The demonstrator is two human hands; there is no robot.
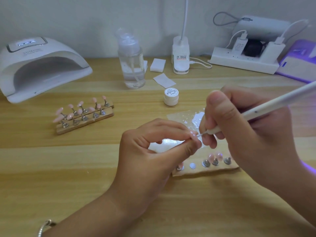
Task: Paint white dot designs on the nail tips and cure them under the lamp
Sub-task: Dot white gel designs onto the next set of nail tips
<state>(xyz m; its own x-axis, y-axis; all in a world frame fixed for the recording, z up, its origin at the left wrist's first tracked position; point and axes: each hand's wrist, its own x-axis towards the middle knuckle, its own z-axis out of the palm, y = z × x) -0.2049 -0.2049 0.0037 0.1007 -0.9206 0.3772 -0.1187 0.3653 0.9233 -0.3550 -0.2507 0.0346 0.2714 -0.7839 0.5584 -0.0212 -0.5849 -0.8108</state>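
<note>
Left hand is pinching a nail tip between thumb and fingertips; the nail tip is sitting at the grip's 2 o'clock edge, mostly hidden. Right hand is gripping the pen low down, writing-style, its long axis running 8 to 2 o'clock, point down-left and touching the nail tip. Both hands are working just 12 o'clock of the holder.

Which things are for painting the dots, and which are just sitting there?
For the job: thin white dotting pen in the right hand; small pink nail tip pinched by the left hand; small white paint jar; white dome curing lamp.
Lying about: clear plastic pump bottle; white power strip; white square pads.
</note>
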